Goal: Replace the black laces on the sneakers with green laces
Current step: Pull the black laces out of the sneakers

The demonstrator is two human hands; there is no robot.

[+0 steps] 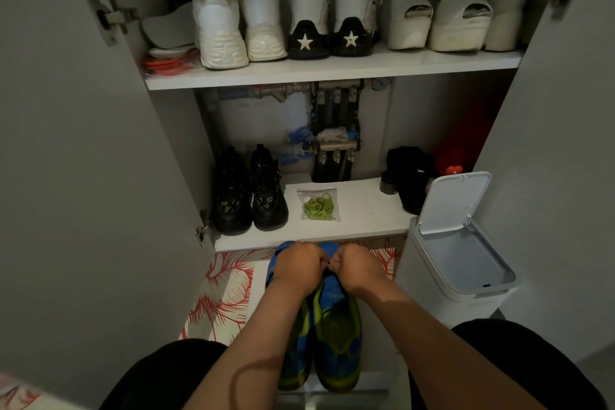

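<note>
An open white cupboard (pixel 100 143) is being lit dimly. White shoes (pixel 221 27) are being stored on the upper shelf (pixel 332 71), and black shoes (pixel 249 200) on the lower shelf (pixel 366 210), before exposed pipework (pixel 336 116). A white bin (pixel 442 276) is being kept with its lid raised, beside a red-patterned mat (pixel 223 293).

2 blue-and-green sneakers (pixel 336 323) side by side before white lower shelf (pixel 369 210), clear plastic bag of green laces (pixel 318 204) on it, white flip-lid bin (pixel 422 280) to right

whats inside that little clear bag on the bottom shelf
The clear bag on the lower shelf holds a tangled bundle of green laces. They overlap and cover one another, so how many there are cannot be told.
</note>
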